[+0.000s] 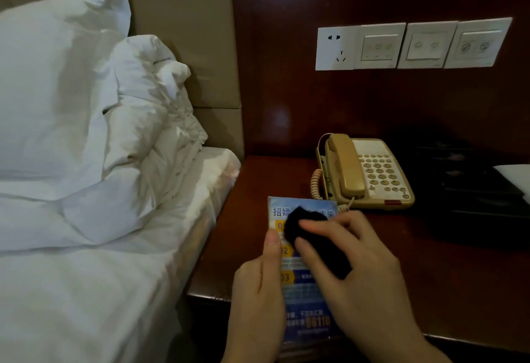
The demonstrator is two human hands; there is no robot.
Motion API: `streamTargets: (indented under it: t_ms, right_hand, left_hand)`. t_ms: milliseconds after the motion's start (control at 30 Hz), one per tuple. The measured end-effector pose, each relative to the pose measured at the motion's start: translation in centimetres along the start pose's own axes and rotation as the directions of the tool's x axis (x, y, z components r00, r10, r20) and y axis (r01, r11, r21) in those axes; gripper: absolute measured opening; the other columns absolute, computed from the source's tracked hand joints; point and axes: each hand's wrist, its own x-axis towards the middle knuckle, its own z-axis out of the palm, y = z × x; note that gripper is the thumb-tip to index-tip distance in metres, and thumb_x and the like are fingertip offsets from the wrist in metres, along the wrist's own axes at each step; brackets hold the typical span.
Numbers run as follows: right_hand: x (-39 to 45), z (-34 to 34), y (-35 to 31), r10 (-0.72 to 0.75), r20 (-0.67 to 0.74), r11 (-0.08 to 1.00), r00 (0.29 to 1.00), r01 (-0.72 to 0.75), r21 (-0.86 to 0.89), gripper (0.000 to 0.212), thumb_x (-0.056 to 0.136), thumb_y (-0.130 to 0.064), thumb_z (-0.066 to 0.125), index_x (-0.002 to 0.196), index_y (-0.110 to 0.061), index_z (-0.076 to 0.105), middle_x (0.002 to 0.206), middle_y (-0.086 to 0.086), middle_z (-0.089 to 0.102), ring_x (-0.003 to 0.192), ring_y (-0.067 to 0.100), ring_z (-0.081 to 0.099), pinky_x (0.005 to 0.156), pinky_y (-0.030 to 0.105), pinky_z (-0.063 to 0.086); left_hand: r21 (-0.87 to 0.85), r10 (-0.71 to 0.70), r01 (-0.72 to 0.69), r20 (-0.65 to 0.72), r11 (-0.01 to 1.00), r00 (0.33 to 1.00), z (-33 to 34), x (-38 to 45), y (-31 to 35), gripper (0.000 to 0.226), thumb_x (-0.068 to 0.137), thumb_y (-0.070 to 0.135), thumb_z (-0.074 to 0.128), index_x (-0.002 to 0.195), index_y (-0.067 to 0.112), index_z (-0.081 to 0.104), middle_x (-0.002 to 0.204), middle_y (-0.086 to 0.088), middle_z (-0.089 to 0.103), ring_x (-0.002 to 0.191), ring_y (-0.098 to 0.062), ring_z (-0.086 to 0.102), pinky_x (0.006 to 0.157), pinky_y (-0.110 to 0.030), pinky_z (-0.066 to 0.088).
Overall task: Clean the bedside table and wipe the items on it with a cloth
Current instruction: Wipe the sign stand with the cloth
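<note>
A blue printed notice card (304, 302) is held up over the front left part of the dark wooden bedside table (401, 262). My left hand (258, 291) grips the card's left edge, thumb on its front. My right hand (352, 270) holds a black cloth (309, 236) and presses it against the upper half of the card. The cloth hides part of the card's heading. A beige corded telephone (364, 173) sits behind the card on the table, handset in its cradle.
A black tray (476, 190) with a white paper corner (516, 176) sits at the table's right. White socket and switch plates (410, 45) are on the wood wall panel. The bed with white pillows (71, 104) lies to the left.
</note>
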Motion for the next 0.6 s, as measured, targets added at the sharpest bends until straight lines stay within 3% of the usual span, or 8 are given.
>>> streamTargets:
  t_ms: [167,333,400,467,600]
  right_hand:
    - [0.0,0.1,0.0,-0.044,-0.008,0.999,0.999,0.044,-0.024,0.028,0.088,-0.058,0.052,0.113,-0.048,0.059,0.105,-0.024,0.046,0.094,-0.003,0.054,0.064,0.013,0.049]
    - [1.2,-1.0,1.8,0.081,-0.102,0.996,0.991,-0.076,0.053,0.033,0.083,-0.060,0.052,0.112,-0.048,0.062,0.108,-0.029,0.048,0.106,-0.014,0.049,0.077,0.017,0.045]
    - [1.1,-1.2,1.9,0.095,-0.107,0.995,0.990,-0.090,0.050,0.034,0.083,-0.060,0.052,0.113,-0.047,0.062,0.109,-0.030,0.048,0.106,-0.016,0.047,0.076,0.017,0.044]
    - [0.5,-0.9,1.2,0.067,-0.092,0.998,0.994,-0.065,0.024,0.033,0.083,-0.059,0.052,0.112,-0.047,0.062,0.106,-0.027,0.048,0.107,-0.016,0.046,0.071,0.009,0.040]
    - [-0.7,-0.1,-0.2,-0.056,-0.006,0.997,0.998,0.056,-0.057,0.027,0.087,-0.055,0.054,0.111,-0.047,0.059,0.105,-0.024,0.046,0.092,0.000,0.054,0.058,0.009,0.047]
  left_hand:
    - [-0.011,0.010,-0.010,0.021,1.000,1.000,-0.3,0.1,0.1,0.060,0.095,0.051,0.039,0.077,0.007,0.076,0.073,-0.008,0.077,0.068,-0.017,0.075,0.061,-0.024,0.058]
    - [0.008,0.009,-0.009,0.110,1.000,0.994,0.1,-0.3,0.1,0.056,0.092,0.054,0.039,0.088,0.013,0.076,0.081,-0.002,0.079,0.075,-0.015,0.077,0.069,-0.026,0.061]
    - [0.012,0.013,-0.015,0.099,1.000,0.995,0.2,-0.4,0.0,0.056,0.090,0.055,0.039,0.085,0.013,0.076,0.079,-0.001,0.078,0.073,-0.014,0.076,0.067,-0.025,0.060]
    - [-0.011,0.001,-0.001,0.058,1.000,0.998,0.3,-0.5,0.2,0.054,0.092,0.052,0.041,0.079,0.012,0.076,0.074,-0.002,0.078,0.068,-0.012,0.075,0.061,-0.021,0.058]
    - [-0.048,0.024,-0.026,-0.026,0.999,0.999,-0.1,-0.3,0.6,0.054,0.096,0.043,0.045,0.063,0.010,0.073,0.063,-0.004,0.074,0.057,-0.009,0.071,0.050,-0.016,0.050]
